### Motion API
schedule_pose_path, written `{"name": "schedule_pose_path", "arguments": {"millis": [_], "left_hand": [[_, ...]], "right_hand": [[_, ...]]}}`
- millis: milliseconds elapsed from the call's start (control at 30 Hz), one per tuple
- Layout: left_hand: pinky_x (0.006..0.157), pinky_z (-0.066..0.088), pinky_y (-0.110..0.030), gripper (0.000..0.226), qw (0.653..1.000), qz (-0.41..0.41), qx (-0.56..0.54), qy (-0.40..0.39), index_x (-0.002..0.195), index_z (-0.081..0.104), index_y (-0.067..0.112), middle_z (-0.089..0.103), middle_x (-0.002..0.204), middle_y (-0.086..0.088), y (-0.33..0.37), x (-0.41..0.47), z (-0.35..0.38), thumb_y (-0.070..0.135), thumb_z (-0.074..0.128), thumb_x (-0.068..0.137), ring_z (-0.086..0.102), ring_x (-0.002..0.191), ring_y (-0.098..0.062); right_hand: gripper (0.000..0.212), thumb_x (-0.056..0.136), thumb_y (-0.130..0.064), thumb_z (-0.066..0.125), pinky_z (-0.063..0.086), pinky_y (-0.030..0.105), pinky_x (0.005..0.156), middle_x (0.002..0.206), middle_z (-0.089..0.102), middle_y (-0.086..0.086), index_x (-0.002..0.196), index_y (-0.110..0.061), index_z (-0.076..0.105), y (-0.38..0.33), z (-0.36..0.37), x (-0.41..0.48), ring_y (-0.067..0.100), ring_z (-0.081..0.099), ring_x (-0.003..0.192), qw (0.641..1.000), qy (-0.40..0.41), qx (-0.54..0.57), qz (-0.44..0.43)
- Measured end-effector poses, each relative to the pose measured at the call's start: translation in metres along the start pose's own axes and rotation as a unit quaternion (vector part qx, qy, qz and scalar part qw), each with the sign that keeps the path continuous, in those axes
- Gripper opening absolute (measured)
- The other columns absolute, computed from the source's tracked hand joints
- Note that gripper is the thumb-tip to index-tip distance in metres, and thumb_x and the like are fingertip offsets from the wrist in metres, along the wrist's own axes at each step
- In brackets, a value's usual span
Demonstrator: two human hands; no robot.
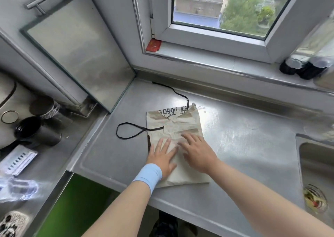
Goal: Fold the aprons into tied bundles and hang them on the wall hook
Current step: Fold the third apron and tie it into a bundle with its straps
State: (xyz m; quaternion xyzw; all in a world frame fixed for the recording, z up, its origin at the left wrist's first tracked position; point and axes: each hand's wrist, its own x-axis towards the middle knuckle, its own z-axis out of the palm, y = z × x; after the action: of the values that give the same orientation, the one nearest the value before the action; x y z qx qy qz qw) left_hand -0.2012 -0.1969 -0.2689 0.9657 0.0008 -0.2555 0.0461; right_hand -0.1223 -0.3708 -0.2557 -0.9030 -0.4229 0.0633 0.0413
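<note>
Apron (178,123) is lying folded on bench (244,128). Left hand (162,155) and right hand (197,152) are pressing it, fingers (188,137) spread flat, gripping nothing. Risk: layers springing open when pressure lifts; black ties (126,132) trailing loose.

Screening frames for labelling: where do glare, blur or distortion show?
Head view: glare on the steel counter beside the apron; wide-angle distortion bends the window frame; bottles at the right edge smear; left hand and right hand sharp.

bright daylight from the window (226,7); counter (244,128) glare, edges warped, blurred.
</note>
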Motion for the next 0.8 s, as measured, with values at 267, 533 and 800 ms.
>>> {"name": "schedule_pose_path", "arguments": {"millis": [267,533,800], "left_hand": [[0.120,-0.003,-0.046,0.068,1.000,-0.012,-0.023,0.018,0.151,0.009,0.039,-0.010,0.162,0.004,0.002,-0.002,-0.009,0.047,0.044,0.093,-0.013,0.148,-0.021],[0.117,0.016,-0.036,0.084,0.990,0.035,-0.133,0.022,0.141,0.036,0.036,0.022,0.153,0.009,0.008,-0.038,-0.022,0.070,0.063,0.069,0.016,0.142,-0.015],[0.072,0.045,-0.026,0.005,0.979,-0.044,-0.188,-0.061,0.090,0.063,0.027,0.064,0.091,0.000,-0.003,-0.037,-0.067,0.025,0.062,0.086,0.062,0.093,-0.025]], "right_hand": [[0.112,0.066,-0.081,0.042,-0.007,0.044,0.120,0.161,-0.023,0.011,0.156,-0.037,-0.009,0.005,0.007,-0.042,0.026,-0.022,0.149,0.986,-0.153,0.020,-0.062],[0.034,0.084,-0.042,0.040,0.048,0.032,0.055,0.125,0.061,-0.001,0.097,-0.023,0.066,0.009,-0.008,-0.048,0.025,0.064,0.105,0.993,-0.051,0.000,-0.103],[0.039,0.091,-0.048,0.054,0.035,0.034,0.059,0.069,0.056,0.001,0.068,-0.017,0.052,0.012,-0.075,-0.016,0.024,0.052,0.069,0.975,-0.139,0.160,0.064]]}}
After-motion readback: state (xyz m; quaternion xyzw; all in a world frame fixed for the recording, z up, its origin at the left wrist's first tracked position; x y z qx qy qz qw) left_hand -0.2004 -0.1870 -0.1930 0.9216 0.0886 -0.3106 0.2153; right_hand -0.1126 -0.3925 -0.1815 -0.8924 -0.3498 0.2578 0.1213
